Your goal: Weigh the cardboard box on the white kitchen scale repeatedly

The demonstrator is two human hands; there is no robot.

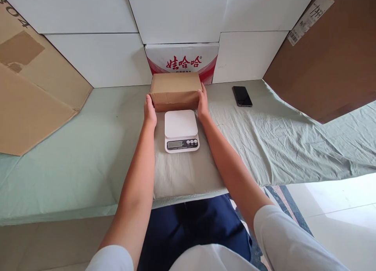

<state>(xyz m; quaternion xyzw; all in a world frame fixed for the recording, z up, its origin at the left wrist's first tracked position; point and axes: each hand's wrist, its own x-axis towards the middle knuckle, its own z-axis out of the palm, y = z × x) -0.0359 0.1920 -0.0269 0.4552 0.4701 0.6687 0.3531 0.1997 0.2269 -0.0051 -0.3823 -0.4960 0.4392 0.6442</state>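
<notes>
A closed brown cardboard box point(176, 84) is gripped between my two hands, just behind a white kitchen scale. My left hand point(150, 111) presses on its left side, and my right hand point(202, 103) presses on its right side, with fingers partly hidden behind the box. Between my wrists, the digital kitchen scale point(181, 124) lies on the green cloth with its platform bare. Its display and buttons face me; no digits are legible on the display.
The green cloth point(117, 145) covers the surface up to its front edge. A black phone point(242, 96) lies to the right. White panels point(100, 59) and a red-and-white printed carton point(211, 63) stand behind. Large cardboard pieces flank both sides, left point(38, 94) and right point(329, 63).
</notes>
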